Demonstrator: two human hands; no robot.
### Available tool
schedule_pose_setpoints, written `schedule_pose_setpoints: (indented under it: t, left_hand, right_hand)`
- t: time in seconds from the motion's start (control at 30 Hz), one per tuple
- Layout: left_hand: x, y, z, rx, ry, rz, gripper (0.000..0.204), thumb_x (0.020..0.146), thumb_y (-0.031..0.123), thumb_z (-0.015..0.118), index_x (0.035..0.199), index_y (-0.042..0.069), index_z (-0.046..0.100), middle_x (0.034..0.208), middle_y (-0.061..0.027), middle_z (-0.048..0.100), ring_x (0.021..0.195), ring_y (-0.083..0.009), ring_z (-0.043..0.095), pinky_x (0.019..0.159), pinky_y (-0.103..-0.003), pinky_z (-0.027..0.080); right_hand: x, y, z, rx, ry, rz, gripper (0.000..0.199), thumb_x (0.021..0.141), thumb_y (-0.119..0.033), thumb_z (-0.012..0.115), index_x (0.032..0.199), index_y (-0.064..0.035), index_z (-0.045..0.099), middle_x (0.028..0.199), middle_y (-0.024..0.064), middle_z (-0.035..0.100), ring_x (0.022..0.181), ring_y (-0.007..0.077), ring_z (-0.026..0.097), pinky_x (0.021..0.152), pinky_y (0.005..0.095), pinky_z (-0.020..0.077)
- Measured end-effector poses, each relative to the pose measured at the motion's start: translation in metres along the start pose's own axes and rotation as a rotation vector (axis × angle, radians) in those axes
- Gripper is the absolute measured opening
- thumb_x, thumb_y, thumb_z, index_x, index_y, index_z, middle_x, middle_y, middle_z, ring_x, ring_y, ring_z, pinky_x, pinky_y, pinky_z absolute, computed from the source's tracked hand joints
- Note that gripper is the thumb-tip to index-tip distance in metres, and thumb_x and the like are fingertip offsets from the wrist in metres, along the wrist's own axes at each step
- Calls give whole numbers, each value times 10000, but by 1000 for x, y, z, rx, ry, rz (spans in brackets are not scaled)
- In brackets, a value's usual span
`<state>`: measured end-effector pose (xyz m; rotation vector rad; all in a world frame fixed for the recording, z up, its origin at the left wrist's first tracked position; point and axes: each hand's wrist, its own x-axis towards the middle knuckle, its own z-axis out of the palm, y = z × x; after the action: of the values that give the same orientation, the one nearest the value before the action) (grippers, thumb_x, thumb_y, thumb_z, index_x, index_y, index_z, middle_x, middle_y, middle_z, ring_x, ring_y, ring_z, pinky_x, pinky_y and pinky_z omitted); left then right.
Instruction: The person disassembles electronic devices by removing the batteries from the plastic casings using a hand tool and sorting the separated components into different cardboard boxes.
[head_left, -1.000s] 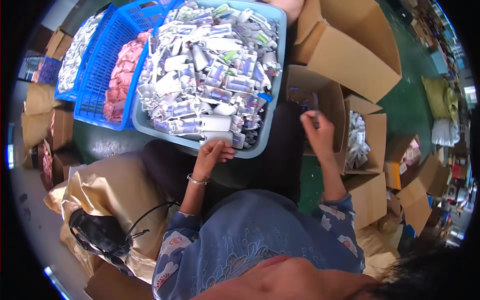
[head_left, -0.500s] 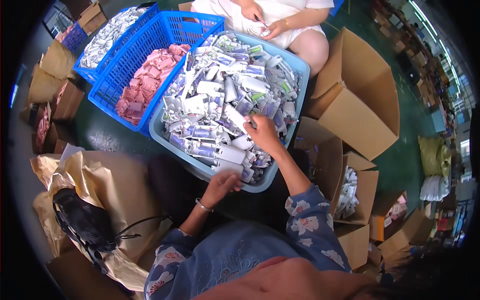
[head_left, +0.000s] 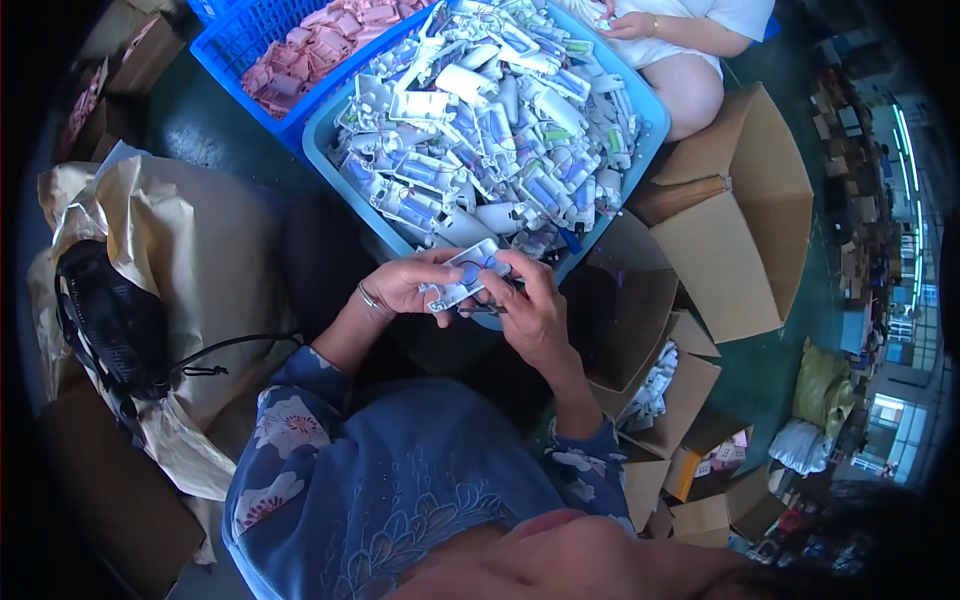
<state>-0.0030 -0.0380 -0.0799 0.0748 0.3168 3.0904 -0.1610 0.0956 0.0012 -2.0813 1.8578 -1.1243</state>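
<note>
Both my hands hold one white plastic housing (head_left: 461, 291) just over the near rim of the light-blue tub (head_left: 316, 142). A blue cylindrical part, which looks like a battery cell, lies inside the housing. My left hand (head_left: 403, 285) grips its left end, thumb across the top. The fingers of my right hand (head_left: 536, 310) are closed on its right end, and the undersides of the grips are hidden. Heaped in the tub are many similar white housings (head_left: 465, 84), several showing blue or green cells and thin wires.
Behind the tub stands a blue crate (head_left: 228, 62) of pink plastic parts (head_left: 290, 75). A co-worker's hand (head_left: 632, 25) is at the far right. Open cardboard boxes (head_left: 735, 255) line my right side. On my left are a gold-brown sack (head_left: 215, 235) and a black bag (head_left: 110, 315).
My right hand has come back from the pile toward me, and both hands now meet on one housing. The left hand has lifted from the tub's near edge. The view has tilted nearer.
</note>
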Motion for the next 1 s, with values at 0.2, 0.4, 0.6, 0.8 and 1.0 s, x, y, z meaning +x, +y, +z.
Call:
schedule_pose_setpoints:
  t: [0.2,0.4,0.6,0.8,1.0]
  left_hand:
    - [6,-10,50,422,335,223,473,879,70,539,1321,80,370,1041,-89,573,809,-122,536,635,-247,417]
    - [3,-21,61,544,370,278,413,919,236,520,1264,27,429,962,-45,563,758,-91,509,625,-222,412]
    - [0,-31,74,651,553,272,407,945,343,469,1197,26,507,847,-4,579,659,-64,478,554,-198,384]
    - [1,-36,88,985,581,225,348,951,277,468,1165,9,523,838,-26,607,637,-71,504,555,-200,403]
    - [-7,-45,85,1052,534,153,250,952,241,476,1068,25,525,738,-8,560,560,-46,461,486,-175,359]
  right_hand:
    - [-17,-10,-10,451,56,720,306,892,-119,553,1187,-49,511,733,114,606,593,256,612,583,333,504]
    - [-30,-20,-13,388,11,585,289,902,-164,545,1148,-16,507,768,160,606,659,269,622,596,330,474]
    - [-37,-21,-21,275,70,380,203,890,-112,548,1036,26,582,747,157,603,600,237,591,559,312,450]
    - [-33,-28,-32,143,-40,433,160,854,-102,571,953,19,601,751,192,601,635,348,589,548,364,458]
    - [-38,-15,-45,94,-256,276,145,835,-124,569,757,-9,526,659,173,551,605,347,578,531,417,455]
